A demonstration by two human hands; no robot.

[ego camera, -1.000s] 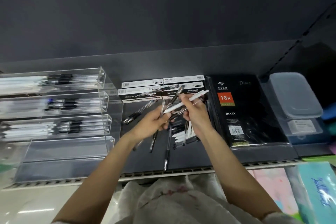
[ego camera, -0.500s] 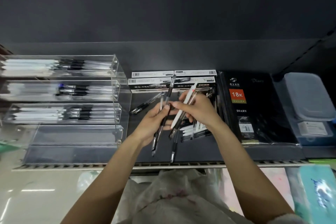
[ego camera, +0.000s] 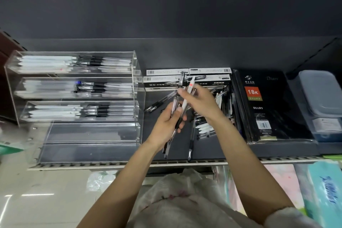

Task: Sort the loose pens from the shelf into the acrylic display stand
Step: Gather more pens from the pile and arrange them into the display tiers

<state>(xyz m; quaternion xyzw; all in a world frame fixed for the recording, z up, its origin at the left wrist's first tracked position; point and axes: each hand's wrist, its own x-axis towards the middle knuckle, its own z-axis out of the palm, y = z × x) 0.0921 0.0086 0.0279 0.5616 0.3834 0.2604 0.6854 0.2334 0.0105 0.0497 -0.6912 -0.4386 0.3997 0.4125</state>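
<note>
My left hand (ego camera: pixel 166 124) grips a bunch of clear black-tipped pens (ego camera: pixel 176 102), held nearly upright above the dark shelf. My right hand (ego camera: pixel 199 102) pinches a white pen (ego camera: pixel 188 92) at the top of that bunch. More loose pens (ego camera: pixel 205 127), white and black, lie in a heap on the shelf under my right wrist, and a few black ones (ego camera: pixel 157 103) lie to the left of my hands. The tiered acrylic display stand (ego camera: pixel 137 87) sits at the left; its three upper tiers hold white and black pens, while the lowest tier (ego camera: pixel 92 133) holds none.
Pen boxes (ego camera: pixel 166 79) stand at the back behind my hands. A black wrapped diary (ego camera: pixel 266 105) lies to the right, then a lidded plastic box (ego camera: pixel 320 96). The shelf's front edge (ego camera: pixel 129 164) runs below. Tissue packs (ego camera: pixel 325 196) sit lower right.
The pens in my left hand have swung from slanting to nearly upright. My right hand has brought the white pen in line with the bunch. The view has shifted left.
</note>
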